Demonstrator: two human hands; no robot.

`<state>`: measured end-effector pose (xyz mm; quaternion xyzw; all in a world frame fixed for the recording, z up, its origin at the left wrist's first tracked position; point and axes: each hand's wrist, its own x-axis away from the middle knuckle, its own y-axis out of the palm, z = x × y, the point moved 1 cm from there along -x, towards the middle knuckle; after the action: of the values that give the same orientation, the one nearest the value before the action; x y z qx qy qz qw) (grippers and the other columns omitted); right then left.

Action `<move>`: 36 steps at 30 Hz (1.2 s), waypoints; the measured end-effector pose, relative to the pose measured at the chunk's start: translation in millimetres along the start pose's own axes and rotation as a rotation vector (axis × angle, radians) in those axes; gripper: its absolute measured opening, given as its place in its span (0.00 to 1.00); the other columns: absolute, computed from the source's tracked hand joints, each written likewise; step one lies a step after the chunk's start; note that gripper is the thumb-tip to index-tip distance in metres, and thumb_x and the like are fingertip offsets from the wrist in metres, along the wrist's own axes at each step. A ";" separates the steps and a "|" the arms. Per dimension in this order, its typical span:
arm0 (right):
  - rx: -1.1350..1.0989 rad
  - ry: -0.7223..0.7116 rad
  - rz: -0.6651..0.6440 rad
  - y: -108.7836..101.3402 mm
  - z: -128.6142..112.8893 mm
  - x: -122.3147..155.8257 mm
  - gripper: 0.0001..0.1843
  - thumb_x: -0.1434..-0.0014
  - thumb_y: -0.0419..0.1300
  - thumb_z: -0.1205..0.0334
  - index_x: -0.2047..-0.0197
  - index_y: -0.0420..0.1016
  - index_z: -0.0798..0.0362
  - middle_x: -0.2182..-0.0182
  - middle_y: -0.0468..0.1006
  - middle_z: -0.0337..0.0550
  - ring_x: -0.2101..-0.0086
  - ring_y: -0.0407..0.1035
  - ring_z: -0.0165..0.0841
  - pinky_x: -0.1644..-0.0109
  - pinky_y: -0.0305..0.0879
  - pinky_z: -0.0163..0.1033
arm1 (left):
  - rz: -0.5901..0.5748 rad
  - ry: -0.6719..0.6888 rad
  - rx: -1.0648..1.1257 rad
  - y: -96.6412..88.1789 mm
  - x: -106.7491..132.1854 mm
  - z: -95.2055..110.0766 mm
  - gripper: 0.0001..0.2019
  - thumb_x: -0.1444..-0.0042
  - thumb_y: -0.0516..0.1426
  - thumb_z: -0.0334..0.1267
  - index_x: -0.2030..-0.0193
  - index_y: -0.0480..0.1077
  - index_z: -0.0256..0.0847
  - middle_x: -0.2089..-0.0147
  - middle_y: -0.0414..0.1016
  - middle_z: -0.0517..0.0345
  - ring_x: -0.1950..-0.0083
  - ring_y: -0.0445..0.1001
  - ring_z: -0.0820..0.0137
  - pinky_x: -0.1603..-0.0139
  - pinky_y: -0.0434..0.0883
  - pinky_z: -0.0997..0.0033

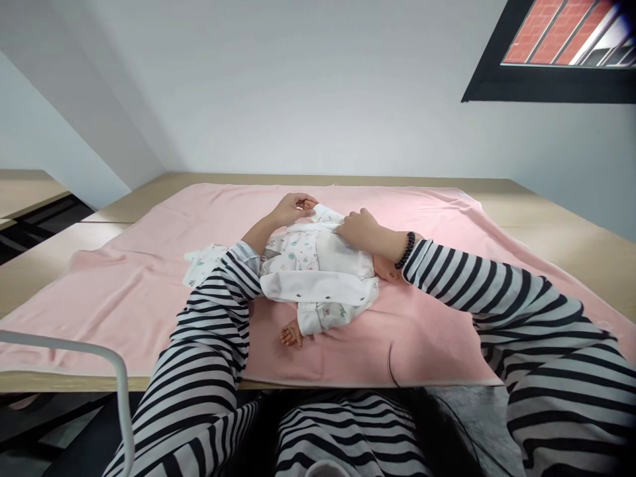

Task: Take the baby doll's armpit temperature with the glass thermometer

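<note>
A baby doll (291, 333) lies on its back across a pink blanket, its head to the right and mostly hidden behind my right forearm. It wears an open white baby jacket (342, 310) with small prints, over patterned white clothing (293, 252). My left hand (293, 209) is closed around the doll's far hand at the sleeve cuff. With curled fingers, my right hand (362, 229) grips the jacket near the far shoulder. The doll's near arm is inside its sleeve, with only its hand showing at the cuff.
The pink blanket (432, 318) covers most of the wooden table (551, 232), which stands against a white wall. Another piece of white printed cloth (199, 265) lies left of the doll, partly behind my left arm. A pale curved metal bar (116, 368) rises at the lower left.
</note>
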<state>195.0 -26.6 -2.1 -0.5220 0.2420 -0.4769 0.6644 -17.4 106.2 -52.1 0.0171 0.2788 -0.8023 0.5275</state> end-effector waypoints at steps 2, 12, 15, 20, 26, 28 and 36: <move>0.026 0.005 0.013 1.1 -3.6 1.7 0.19 0.26 0.50 0.72 0.43 0.81 0.58 0.43 0.80 0.62 0.41 0.73 0.49 0.43 0.62 0.48 | -0.008 -0.001 -0.016 -1.2 1.6 -0.4 0.26 0.62 0.74 0.47 0.56 0.82 0.35 0.57 0.83 0.49 0.56 0.76 0.65 0.44 0.74 0.59; 0.062 0.020 -0.029 2.0 -3.6 7.0 0.18 0.30 0.52 0.77 0.46 0.82 0.65 0.49 0.82 0.68 0.52 0.80 0.46 0.57 0.68 0.41 | -0.047 -0.097 -0.129 -7.9 11.9 -11.1 0.24 0.62 0.73 0.46 0.58 0.81 0.37 0.63 0.79 0.55 0.58 0.76 0.64 0.50 0.75 0.60; 0.057 -0.007 -0.037 -0.9 -5.7 11.1 0.18 0.31 0.52 0.78 0.48 0.82 0.66 0.51 0.83 0.67 0.53 0.80 0.46 0.58 0.68 0.41 | -0.081 -0.123 -0.184 -10.0 14.6 -14.3 0.23 0.60 0.71 0.47 0.57 0.80 0.38 0.61 0.80 0.53 0.58 0.76 0.64 0.52 0.74 0.62; 0.045 -0.047 -0.040 -0.5 -3.9 14.4 0.15 0.32 0.54 0.78 0.52 0.83 0.65 0.56 0.84 0.65 0.56 0.80 0.46 0.59 0.68 0.41 | -0.168 -0.133 -0.260 -11.6 20.1 -15.9 0.26 0.57 0.68 0.50 0.50 0.79 0.40 0.61 0.81 0.54 0.59 0.76 0.65 0.58 0.73 0.67; 0.025 -0.049 -0.016 -0.1 -1.5 12.2 0.17 0.33 0.52 0.80 0.53 0.83 0.67 0.56 0.83 0.66 0.56 0.80 0.46 0.60 0.67 0.42 | -0.253 -0.141 -0.209 -11.1 25.0 -13.1 0.24 0.58 0.68 0.48 0.53 0.80 0.40 0.58 0.83 0.52 0.56 0.79 0.62 0.56 0.75 0.67; 0.016 -0.038 -0.018 -2.7 -3.1 11.8 0.17 0.34 0.52 0.80 0.54 0.83 0.67 0.58 0.83 0.65 0.56 0.80 0.47 0.60 0.66 0.42 | -0.269 -0.154 -0.191 -11.0 25.6 -13.4 0.22 0.58 0.68 0.45 0.55 0.81 0.40 0.59 0.83 0.52 0.57 0.79 0.62 0.55 0.76 0.66; -0.022 -0.025 -0.019 -4.2 -3.6 12.8 0.17 0.35 0.52 0.81 0.55 0.83 0.68 0.57 0.83 0.65 0.57 0.79 0.46 0.61 0.65 0.42 | -0.182 -0.025 -0.382 -6.3 27.5 -15.5 0.20 0.56 0.59 0.37 0.55 0.83 0.41 0.53 0.85 0.50 0.53 0.80 0.59 0.48 0.75 0.62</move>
<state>195.9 -39.7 2.8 -0.5376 0.2341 -0.4740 0.6568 -39.1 92.1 -71.3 -0.1187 0.4197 -0.7793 0.4500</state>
